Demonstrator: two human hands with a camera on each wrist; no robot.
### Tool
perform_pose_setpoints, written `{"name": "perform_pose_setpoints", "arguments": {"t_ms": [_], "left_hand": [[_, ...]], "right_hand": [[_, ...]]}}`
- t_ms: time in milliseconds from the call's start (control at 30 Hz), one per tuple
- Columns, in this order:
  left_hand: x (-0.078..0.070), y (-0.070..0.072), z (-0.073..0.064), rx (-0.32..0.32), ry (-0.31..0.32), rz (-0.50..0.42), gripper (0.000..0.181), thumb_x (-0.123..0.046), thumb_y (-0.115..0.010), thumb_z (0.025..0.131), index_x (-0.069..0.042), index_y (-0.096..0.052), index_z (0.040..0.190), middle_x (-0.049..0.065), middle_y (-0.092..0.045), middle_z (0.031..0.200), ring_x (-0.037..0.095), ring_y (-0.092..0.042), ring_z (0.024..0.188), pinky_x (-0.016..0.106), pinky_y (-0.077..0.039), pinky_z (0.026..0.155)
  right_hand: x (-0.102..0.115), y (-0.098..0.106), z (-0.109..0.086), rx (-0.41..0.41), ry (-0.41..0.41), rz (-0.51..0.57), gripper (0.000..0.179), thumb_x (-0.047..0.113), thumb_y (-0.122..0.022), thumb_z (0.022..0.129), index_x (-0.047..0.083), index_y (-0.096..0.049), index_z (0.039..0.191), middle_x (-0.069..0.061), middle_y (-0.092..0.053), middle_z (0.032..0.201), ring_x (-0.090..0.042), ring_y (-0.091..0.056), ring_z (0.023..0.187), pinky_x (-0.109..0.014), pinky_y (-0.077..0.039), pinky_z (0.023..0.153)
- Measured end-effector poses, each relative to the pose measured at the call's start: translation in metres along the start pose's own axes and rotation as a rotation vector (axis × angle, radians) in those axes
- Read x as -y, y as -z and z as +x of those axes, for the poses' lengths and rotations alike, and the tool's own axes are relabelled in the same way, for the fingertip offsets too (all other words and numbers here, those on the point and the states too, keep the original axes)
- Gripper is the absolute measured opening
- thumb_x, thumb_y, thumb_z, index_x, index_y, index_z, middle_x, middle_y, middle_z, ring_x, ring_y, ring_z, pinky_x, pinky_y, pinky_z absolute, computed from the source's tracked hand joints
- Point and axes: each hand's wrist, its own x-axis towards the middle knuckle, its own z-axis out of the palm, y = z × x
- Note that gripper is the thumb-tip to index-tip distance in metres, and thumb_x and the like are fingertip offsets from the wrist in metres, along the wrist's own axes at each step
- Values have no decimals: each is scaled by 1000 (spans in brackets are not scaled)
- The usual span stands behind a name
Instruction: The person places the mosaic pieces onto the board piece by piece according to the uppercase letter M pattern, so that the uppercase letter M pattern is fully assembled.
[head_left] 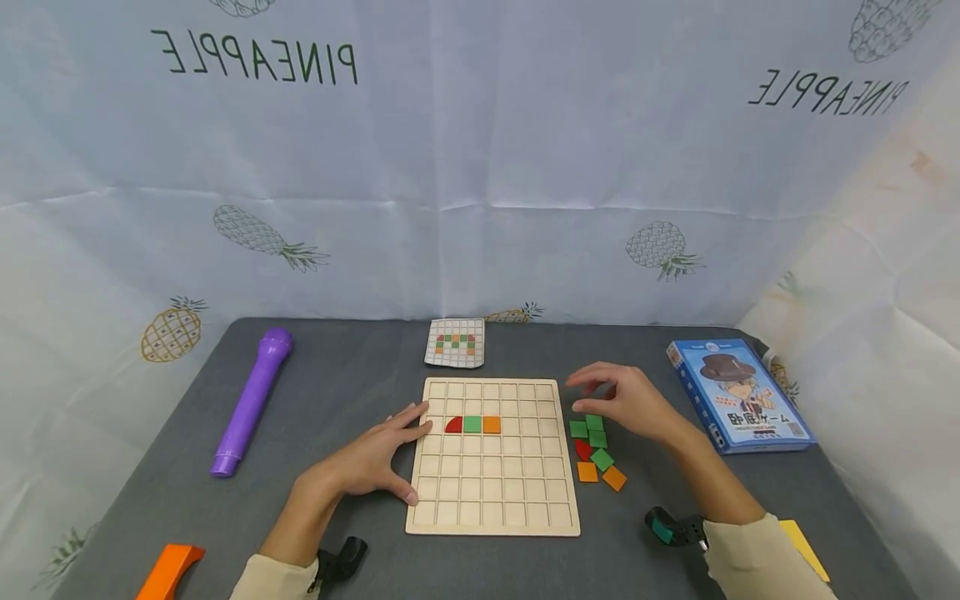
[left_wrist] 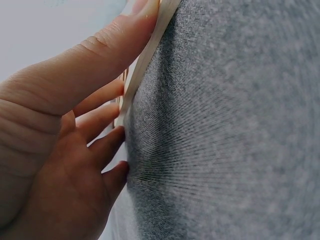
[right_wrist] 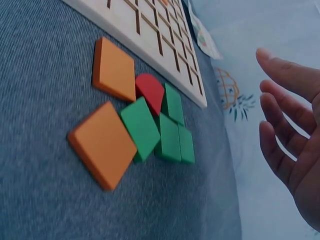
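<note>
A pale wooden grid board (head_left: 491, 492) lies on the grey table. In one of its upper rows sit a red rounded tile (head_left: 453, 425), a green square tile (head_left: 472, 425) and an orange square tile (head_left: 491, 425), side by side. My left hand (head_left: 371, 458) rests along the board's left edge, fingers spread, the thumb (left_wrist: 100, 55) against the rim. Over the table just right of the board, my right hand (head_left: 618, 402) hovers with loosely bent fingers and nothing between them. Below it lie several loose green tiles (right_wrist: 140, 127), a red tile (right_wrist: 150, 92) and two orange tiles (right_wrist: 104, 144).
Behind the board lies a small pattern card (head_left: 455, 343) with coloured cells. A purple microphone-shaped stick (head_left: 252, 400) is at the left, an orange object (head_left: 169, 571) at the front left. A blue game box (head_left: 738, 396) stands right; a yellow object (head_left: 805, 550) lies partly behind the right sleeve.
</note>
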Motion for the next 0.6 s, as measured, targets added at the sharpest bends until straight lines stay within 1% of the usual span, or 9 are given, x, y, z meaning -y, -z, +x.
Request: {"name": "perform_pose_setpoints", "arguments": {"t_ms": [167, 300, 433, 600], "left_hand": [[2, -1, 0, -3, -4, 6, 111, -37, -95, 65, -3, -41, 156, 12, -18, 173, 44, -14, 159, 73, -17, 121], [3, 0, 1, -5, -10, 8, 111, -37, -94, 66, -3, -40, 156, 12, -17, 173, 43, -14, 160, 72, -17, 122], [3, 0, 1, -1, -8, 11, 110, -37, -94, 66, -3, -40, 156, 11, -17, 173, 42, -14, 160, 72, -18, 122], [1, 0, 0, 0, -2, 13, 110, -38, -94, 66, -3, -41, 156, 11, -18, 173, 43, -15, 160, 73, -20, 120]], "right_hand": [[-8, 3, -7, -11, -4, 8, 31, 21, -77, 92, 9, -75, 120, -6, -74, 121, -28, -66, 102, -27, -60, 80], [-15, 4, -14, -12, -37, -11, 33, 23, -77, 91, 9, -74, 121, -6, -73, 123, -31, -67, 107, -27, -60, 83], [-20, 3, -20, 10, -65, -29, 36, 26, -78, 91, 9, -74, 123, -8, -73, 125, -32, -68, 108, -27, -60, 84], [-28, 1, -25, 34, -76, -13, 36, 25, -77, 91, 10, -73, 123, -10, -73, 126, -30, -67, 109, -30, -60, 85]]}}
